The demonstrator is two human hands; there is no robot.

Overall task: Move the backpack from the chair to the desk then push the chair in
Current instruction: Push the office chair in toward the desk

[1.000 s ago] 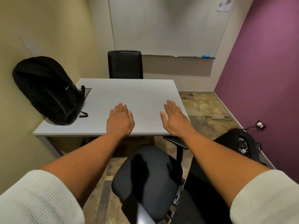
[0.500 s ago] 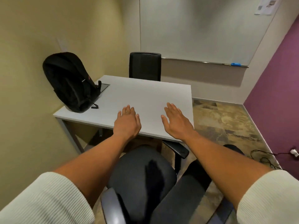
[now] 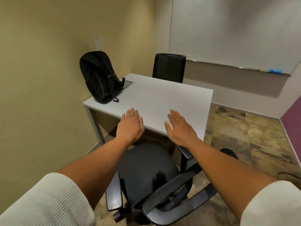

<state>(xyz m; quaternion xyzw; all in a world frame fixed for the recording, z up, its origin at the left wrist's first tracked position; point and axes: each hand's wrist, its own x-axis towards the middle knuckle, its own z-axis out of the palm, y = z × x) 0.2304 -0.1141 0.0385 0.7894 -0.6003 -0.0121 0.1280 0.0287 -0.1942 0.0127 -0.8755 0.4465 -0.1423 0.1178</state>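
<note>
The black backpack (image 3: 99, 79) stands upright on the far left corner of the white desk (image 3: 162, 98), leaning against the yellow wall. A black office chair (image 3: 146, 173) with armrests sits below me in front of the desk, its seat bare and partly outside the desk edge. My left hand (image 3: 130, 126) and my right hand (image 3: 180, 128) hover palm-down, fingers spread, above the desk's near edge and the chair. Neither hand holds anything.
A second black chair (image 3: 169, 67) is tucked in on the desk's far side. A whiteboard (image 3: 236, 30) with a blue eraser (image 3: 275, 71) on its ledge hangs on the back wall. A purple wall (image 3: 293, 121) is at right; patterned carpet (image 3: 244, 136) lies to the right.
My view has shifted back and to the left, so the chair's armrests and back now show and the backpack appears farther away. Both hands stay spread and empty.
</note>
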